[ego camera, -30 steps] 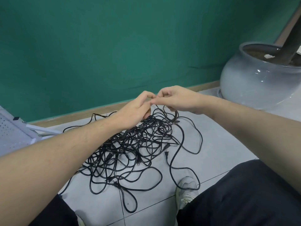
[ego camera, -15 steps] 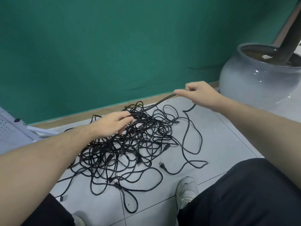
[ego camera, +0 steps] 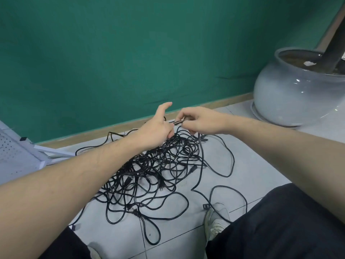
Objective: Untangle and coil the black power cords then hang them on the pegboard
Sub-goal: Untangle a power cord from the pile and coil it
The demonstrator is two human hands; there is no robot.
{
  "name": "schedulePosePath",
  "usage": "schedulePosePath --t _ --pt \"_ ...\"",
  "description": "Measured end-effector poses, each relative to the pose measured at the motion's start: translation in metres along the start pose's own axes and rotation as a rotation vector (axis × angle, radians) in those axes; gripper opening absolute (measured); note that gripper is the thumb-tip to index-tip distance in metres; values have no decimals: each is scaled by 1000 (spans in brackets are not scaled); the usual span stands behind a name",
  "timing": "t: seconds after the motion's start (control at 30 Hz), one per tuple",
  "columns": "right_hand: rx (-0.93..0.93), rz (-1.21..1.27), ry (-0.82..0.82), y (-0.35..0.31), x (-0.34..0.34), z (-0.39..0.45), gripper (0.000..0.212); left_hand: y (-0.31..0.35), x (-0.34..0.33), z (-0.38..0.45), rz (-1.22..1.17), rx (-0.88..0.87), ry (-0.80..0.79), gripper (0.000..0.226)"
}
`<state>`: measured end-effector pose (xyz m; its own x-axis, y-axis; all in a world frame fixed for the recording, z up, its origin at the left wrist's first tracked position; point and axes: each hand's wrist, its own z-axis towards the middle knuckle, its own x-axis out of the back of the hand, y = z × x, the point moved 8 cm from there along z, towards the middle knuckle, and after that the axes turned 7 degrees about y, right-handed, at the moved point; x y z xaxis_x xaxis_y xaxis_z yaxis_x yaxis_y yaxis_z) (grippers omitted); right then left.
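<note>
A tangled pile of black power cords (ego camera: 155, 171) lies on the grey tiled floor in front of me. My hands meet above its far edge. My right hand (ego camera: 199, 122) pinches a short stretch of one black cord (ego camera: 177, 122) between thumb and fingertips. That stretch runs into my left hand (ego camera: 156, 129), whose fingers are curled around it while the thumb sticks up. A loose plug end (ego camera: 206, 206) lies beside my right shoe (ego camera: 216, 221). The white pegboard (ego camera: 13, 156) leans at the far left, only partly in view.
A large grey ceramic pot (ego camera: 298, 98) with a dark trunk stands at the right against the green wall (ego camera: 130, 53). My dark-trousered knees fill the bottom corners. Loose cord loops spread over the tiles toward my feet.
Half a second ago my right hand had drawn a cord out to the right while my left rested on the pile. Both hands have come back together, and the plug end now lies nearer my shoe.
</note>
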<state>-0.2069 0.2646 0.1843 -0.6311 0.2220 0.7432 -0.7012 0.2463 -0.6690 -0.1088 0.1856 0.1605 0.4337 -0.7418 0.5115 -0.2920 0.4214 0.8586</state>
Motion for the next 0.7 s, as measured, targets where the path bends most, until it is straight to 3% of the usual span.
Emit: schedulePosePath --t 0.07,0.13,0.23,0.3,0.4,0.5,0.63,0.7 --pt "27 -39 31 -4 4 1 5 2 3 -2 31 -57 -8 49" --pt "26 -61 56 -4 14 -1 10 -6 7 -6 114 -100 -50 31" --pt "-4 4 90 2 30 -8 26 -36 9 -15 324 -58 -207 60" --pt "-18 62 102 7 36 -14 39 -50 17 -17 387 -32 -218 73" --pt "-38 131 241 18 54 -19 53 -47 31 -12 391 -55 -112 73" --pt "-100 164 392 37 73 -23 57 -43 38 -8 279 -51 -30 48" --pt "-217 3 286 67 57 -21 51 -36 42 -6 90 -9 119 33" --pt "-279 -66 172 76 43 -20 30 -30 41 -3 83 15 168 30"
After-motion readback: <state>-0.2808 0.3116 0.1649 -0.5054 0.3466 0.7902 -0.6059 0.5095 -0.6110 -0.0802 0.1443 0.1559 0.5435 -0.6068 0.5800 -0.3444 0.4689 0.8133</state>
